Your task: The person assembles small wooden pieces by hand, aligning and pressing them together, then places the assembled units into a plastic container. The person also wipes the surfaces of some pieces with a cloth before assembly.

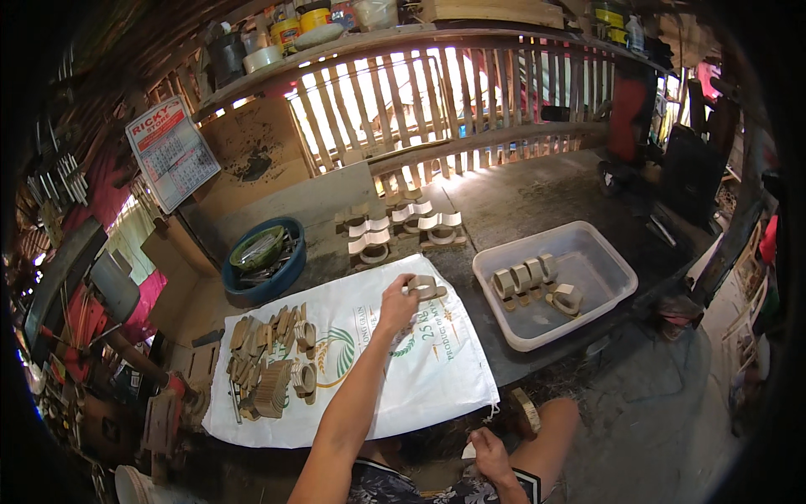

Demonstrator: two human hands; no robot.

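My left hand (396, 304) reaches out over a white woven sack (437, 378) spread on the workbench. It grips a small curved wooden piece (424, 287) at the sack's far edge. My right hand (491, 454) is low by my lap, below the bench edge, fingers closed on a small white scrap (468, 451). A pile of flat and curved wooden pieces (273, 361) lies on the left part of the sack. A white plastic tub (604, 256) to the right holds several similar curved pieces (525, 279).
Stacks of curved wooden pieces (403, 227) stand at the back of the bench. A blue basin (285, 281) with tools sits at the left. A wooden block (526, 409) rests by my knee. A slatted wooden wall, a shelf of cans (302, 25) and a calendar (172, 151) are behind.
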